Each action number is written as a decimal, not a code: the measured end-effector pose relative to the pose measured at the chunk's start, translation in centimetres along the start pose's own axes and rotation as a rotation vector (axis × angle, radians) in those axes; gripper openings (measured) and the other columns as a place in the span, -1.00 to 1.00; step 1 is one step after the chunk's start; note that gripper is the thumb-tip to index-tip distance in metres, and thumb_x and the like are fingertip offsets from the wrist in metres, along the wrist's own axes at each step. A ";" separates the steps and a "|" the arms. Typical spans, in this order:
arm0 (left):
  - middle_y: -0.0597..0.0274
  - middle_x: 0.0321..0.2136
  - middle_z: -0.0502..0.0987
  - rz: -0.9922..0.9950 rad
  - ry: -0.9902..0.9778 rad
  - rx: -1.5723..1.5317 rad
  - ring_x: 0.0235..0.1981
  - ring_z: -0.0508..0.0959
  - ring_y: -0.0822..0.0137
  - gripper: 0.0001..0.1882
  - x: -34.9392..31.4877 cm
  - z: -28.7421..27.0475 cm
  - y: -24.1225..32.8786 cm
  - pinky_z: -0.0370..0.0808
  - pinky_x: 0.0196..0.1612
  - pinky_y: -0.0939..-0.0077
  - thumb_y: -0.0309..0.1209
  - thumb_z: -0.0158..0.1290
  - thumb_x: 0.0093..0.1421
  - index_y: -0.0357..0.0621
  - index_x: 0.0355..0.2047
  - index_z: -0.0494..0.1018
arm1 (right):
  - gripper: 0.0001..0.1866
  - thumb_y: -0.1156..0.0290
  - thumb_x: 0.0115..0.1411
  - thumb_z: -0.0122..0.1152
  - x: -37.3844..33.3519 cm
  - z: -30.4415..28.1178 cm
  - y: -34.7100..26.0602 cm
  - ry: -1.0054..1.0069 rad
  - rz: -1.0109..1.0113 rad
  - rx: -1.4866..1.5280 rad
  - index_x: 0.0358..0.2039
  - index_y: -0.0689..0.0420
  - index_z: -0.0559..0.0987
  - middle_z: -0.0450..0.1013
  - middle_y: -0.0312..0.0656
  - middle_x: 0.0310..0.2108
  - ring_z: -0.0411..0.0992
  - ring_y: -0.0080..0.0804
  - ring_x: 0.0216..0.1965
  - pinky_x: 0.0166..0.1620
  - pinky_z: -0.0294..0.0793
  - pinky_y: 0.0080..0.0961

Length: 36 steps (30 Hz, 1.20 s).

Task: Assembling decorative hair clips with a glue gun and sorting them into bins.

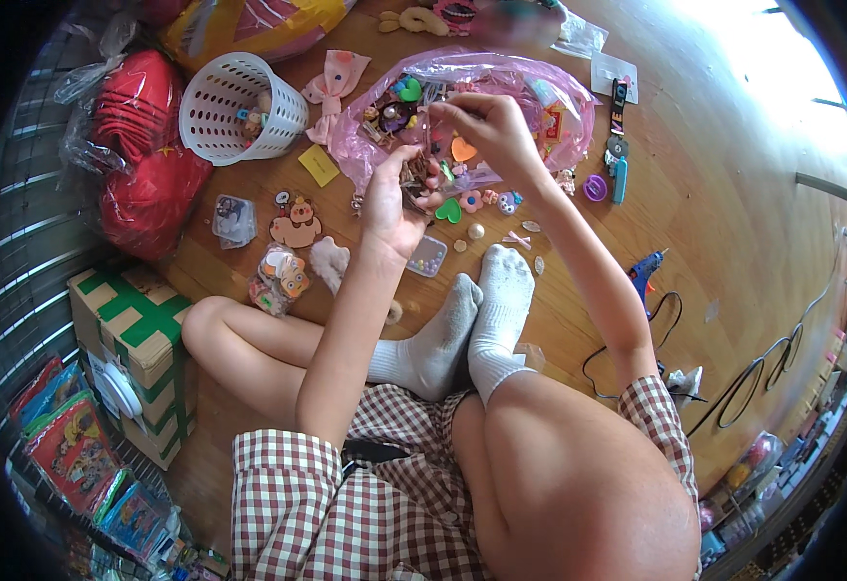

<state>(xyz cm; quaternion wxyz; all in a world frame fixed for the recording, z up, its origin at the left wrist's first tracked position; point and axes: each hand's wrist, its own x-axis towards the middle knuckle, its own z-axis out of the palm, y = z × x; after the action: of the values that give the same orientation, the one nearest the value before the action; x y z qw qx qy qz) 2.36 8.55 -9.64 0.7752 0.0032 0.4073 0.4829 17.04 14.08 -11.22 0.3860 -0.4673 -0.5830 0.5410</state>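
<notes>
At the pink bag [349, 147], my left grip [396, 201] cups brown pieces [413, 178], best held level; whether my narrow right grip [489, 124] pinches anything, I cannot tell.

Capital letters [619, 118] on black strap [619, 100]

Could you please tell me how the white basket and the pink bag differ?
The white basket has perforated, firm-looking walls, while the pink bag is crumpled, see-through film. The white basket keeps a round rim; the pink bag lies spread in an irregular shape. The white basket shows a small cluster of trinkets, whereas the pink bag shows many more. Both are open.
</notes>
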 end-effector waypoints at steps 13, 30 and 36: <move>0.28 -0.56 0.31 -0.070 0.027 -0.134 -0.56 0.26 0.50 -0.88 -1.2 -1.7 -0.3 0.16 -0.71 0.78 -0.41 -0.10 0.19 -0.21 -0.40 0.29 | -0.76 0.31 0.09 0.20 -0.6 -0.2 -0.7 -0.132 -0.008 -0.185 -0.35 0.23 0.61 0.50 -0.24 -0.59 0.37 -0.65 -0.58 -0.47 0.38 -0.58; 0.29 -0.60 0.26 -0.114 -0.199 -0.494 -0.58 0.23 0.52 -0.86 -3.8 -3.1 0.6 0.16 -0.71 0.75 -0.47 -0.12 0.20 -0.34 -0.33 0.33 | -0.78 0.25 0.13 0.08 1.8 -0.3 3.8 -0.112 -0.151 -1.148 -0.25 -0.02 0.59 0.49 -0.17 -0.61 0.48 -0.28 -0.56 -0.50 0.43 -0.33; 0.29 -0.59 0.25 -0.023 -0.192 -0.385 -0.58 0.23 0.53 -0.86 -6.2 -3.5 2.9 0.14 -0.72 0.77 -0.41 -0.15 0.24 -0.25 -0.34 0.30 | -0.88 0.39 0.07 0.03 3.5 6.5 4.8 -0.267 -0.483 -1.000 -0.43 0.16 0.45 0.47 -0.16 -0.56 0.48 -0.22 -0.52 -0.52 0.42 -0.31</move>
<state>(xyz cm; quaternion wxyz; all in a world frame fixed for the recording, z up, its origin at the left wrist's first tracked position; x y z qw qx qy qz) -3.25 4.03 -6.94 0.8023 -0.1036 0.2317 0.5403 10.48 15.55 -16.97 0.1536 -0.3741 -0.9021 0.1504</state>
